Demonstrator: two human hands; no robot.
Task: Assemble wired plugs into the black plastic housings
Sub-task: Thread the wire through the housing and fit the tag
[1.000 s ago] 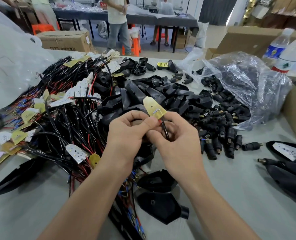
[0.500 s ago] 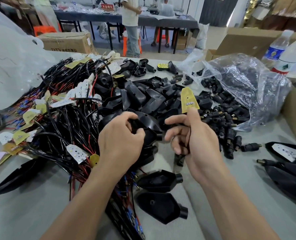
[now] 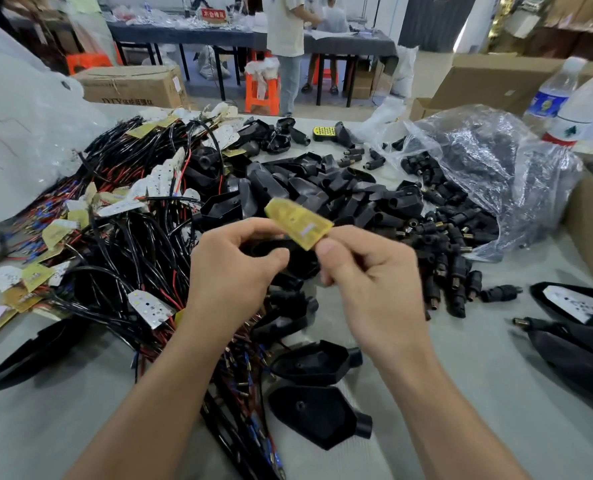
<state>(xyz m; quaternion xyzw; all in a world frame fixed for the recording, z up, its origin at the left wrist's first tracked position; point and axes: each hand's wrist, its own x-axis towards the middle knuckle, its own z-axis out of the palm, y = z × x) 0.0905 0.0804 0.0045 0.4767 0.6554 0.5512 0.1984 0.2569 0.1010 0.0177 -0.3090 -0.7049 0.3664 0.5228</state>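
My right hand (image 3: 368,278) pinches a small yellow circuit board (image 3: 298,223) by its lower corner, held above the table's middle. My left hand (image 3: 232,268) curls round a black plastic housing (image 3: 281,247) just under the board, and its fingertips touch the board's left edge. The housing is mostly hidden between my hands. A heap of black housings (image 3: 323,192) lies behind my hands. Two more housings (image 3: 316,362) (image 3: 319,414) lie open side down between my forearms. Black and red wired boards (image 3: 125,244) are piled at the left.
Black barrel plugs (image 3: 451,251) spill from a clear plastic bag (image 3: 496,174) at the right. Finished black pieces (image 3: 575,323) lie at the right edge, another (image 3: 35,355) at the left. Two bottles (image 3: 579,102) and cardboard boxes stand at the back. A person stands at a far table.
The right hand brought the yellow board back left and down toward the left hand. The left hand lifted a black housing from the heap up under the board.
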